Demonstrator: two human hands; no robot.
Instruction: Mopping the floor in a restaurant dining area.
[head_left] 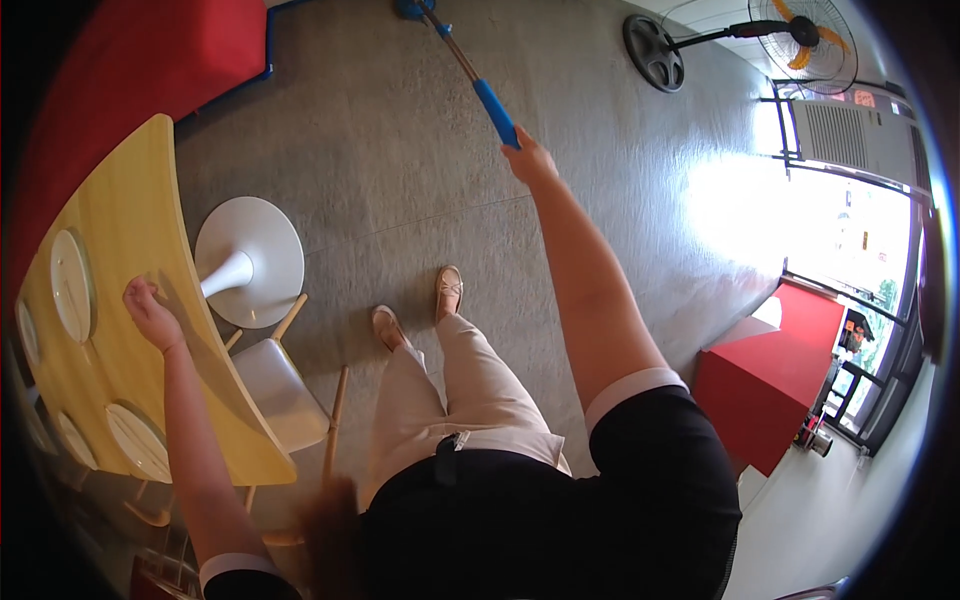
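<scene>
My right hand is wrapped round the blue grip of a long pole, out in front of me over the floor. The pole looks like a mop's; its blue head is cut off by the upper picture edge. On the left, my left hand is raised over the light wooden table, its fingers loosely bent and nothing seen in them. Whether it touches the tabletop I cannot tell. Nearest to it is a pale round plate on the table.
Below the table edge are a white round pedestal base and a white chair with wooden legs. A red seat or block fills the far left. To the right stand a fan, an air conditioner and a red counter.
</scene>
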